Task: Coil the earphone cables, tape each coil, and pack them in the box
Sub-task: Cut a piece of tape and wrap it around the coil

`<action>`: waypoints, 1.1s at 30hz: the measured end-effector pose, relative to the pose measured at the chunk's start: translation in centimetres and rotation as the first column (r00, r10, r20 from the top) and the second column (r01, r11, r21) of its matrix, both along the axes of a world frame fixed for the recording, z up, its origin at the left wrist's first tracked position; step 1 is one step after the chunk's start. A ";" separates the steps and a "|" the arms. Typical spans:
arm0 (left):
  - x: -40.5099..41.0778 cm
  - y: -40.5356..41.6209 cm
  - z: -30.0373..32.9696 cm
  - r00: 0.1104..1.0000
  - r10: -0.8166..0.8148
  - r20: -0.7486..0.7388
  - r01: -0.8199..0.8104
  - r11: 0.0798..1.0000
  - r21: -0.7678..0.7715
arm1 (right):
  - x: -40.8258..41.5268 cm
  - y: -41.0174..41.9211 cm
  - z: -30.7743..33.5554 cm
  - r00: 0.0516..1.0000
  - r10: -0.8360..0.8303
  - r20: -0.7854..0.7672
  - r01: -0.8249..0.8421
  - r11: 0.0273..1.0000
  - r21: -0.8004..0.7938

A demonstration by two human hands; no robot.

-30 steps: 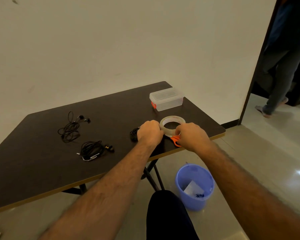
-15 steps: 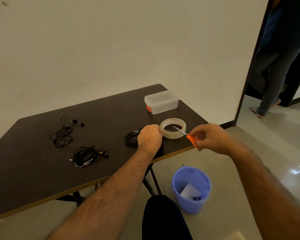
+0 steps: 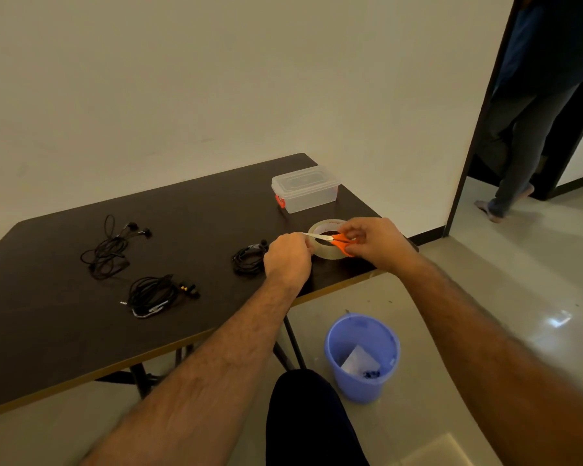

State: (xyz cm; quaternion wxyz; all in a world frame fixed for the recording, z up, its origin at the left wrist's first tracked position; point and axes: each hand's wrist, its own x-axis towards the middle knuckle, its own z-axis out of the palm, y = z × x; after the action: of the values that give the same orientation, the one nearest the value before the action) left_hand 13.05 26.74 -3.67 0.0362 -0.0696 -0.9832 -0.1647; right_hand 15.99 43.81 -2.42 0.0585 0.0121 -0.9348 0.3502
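A clear tape roll (image 3: 329, 253) lies near the right front edge of the dark table (image 3: 64, 331). My left hand (image 3: 287, 261) is closed at the roll's left side, fingers pinched on the tape. My right hand (image 3: 376, 244) holds orange-handled scissors (image 3: 340, 241) over the roll, blades pointing left at my left fingertips. A coiled black earphone (image 3: 249, 258) lies just left of my left hand. Two more black earphones lie further left, one loosely tangled (image 3: 110, 247) and one bundled (image 3: 157, 294). The clear lidded box (image 3: 305, 189) with an orange latch stands shut behind the roll.
A blue bucket (image 3: 362, 358) with scraps of paper stands on the floor below the table's right corner. My dark-clad knee (image 3: 312, 420) is under the front edge. A person (image 3: 522, 136) stands in the doorway at the right.
My right hand lifted the scissors off the table, drew them out to the right, then brought them back over the tape roll. My left hand stayed at the roll's left side.
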 end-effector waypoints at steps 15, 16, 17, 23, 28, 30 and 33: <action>-0.6 -1.0 2.4 0.971 0.046 0.234 -0.042 0.999 -0.021 | -1.4 -1.1 0.4 0.960 -0.264 -0.088 0.278 0.905 0.321; -0.6 -1.2 2.5 0.966 0.046 0.253 -0.041 0.999 -0.022 | -1.7 -1.3 0.5 0.960 -0.269 -0.072 0.278 0.904 0.324; -0.6 -1.4 2.6 0.963 0.039 0.268 -0.034 0.999 -0.025 | -1.9 -1.4 0.5 0.962 -0.269 -0.056 0.272 0.907 0.322; -0.4 -1.8 2.9 0.908 -0.046 0.416 0.021 0.998 0.064 | -2.1 -0.5 0.8 0.959 -0.280 0.041 0.274 0.956 0.105; 0.7 -2.1 3.9 0.829 -0.081 0.554 -0.085 0.960 0.267 | -0.2 1.1 1.8 0.960 -0.270 0.079 0.281 0.935 -0.215; 1.0 -2.2 4.2 0.806 -0.085 0.586 -0.128 0.942 0.312 | 1.3 1.6 2.2 0.971 -0.115 0.208 0.180 0.926 -0.331; 1.2 -2.3 4.3 0.771 -0.109 0.627 -0.184 0.905 0.383 | 3.2 2.8 2.0 0.924 0.143 0.353 -0.011 0.937 -0.350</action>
State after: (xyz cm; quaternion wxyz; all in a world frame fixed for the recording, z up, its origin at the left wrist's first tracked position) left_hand 14.29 24.44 0.65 -0.2803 0.0200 -0.8784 -0.3866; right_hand 19.19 46.58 -0.40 -0.1332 -0.0278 -0.8524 0.5048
